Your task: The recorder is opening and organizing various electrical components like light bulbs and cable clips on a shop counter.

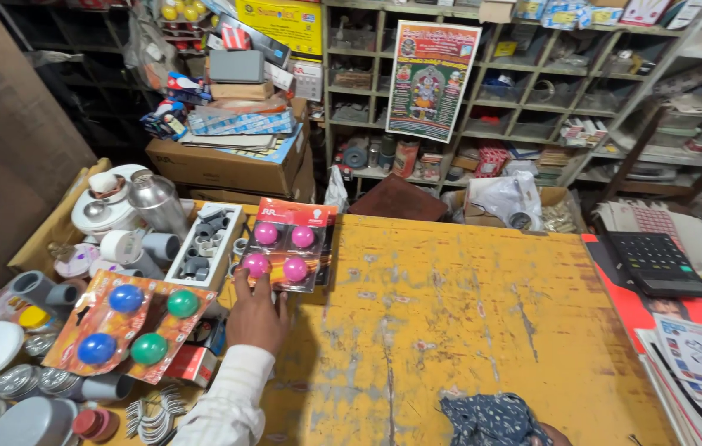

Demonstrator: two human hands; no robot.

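Note:
My left hand (pixel 256 315), in a white sleeve, reaches forward over the left side of a worn yellow table (pixel 450 314). Its fingers lie flat on the near left corner of a red blister pack (pixel 283 216) that holds several pink round bulbs. The fingers are extended and do not close around the pack. To the hand's left lies an orange pack (pixel 62 339) with blue and green round bulbs. My right hand is not in view.
A white tray of grey pipe fittings (pixel 202 248) sits left of the red pack, among tape rolls, tins and a steel vessel (pixel 157 202). A black calculator (pixel 656 263) and magazines (pixel 698 347) lie at the right. Blue patterned cloth (pixel 487 419) shows at the near edge. Cardboard boxes (pixel 227 169) and shelves (pixel 533 99) stand behind.

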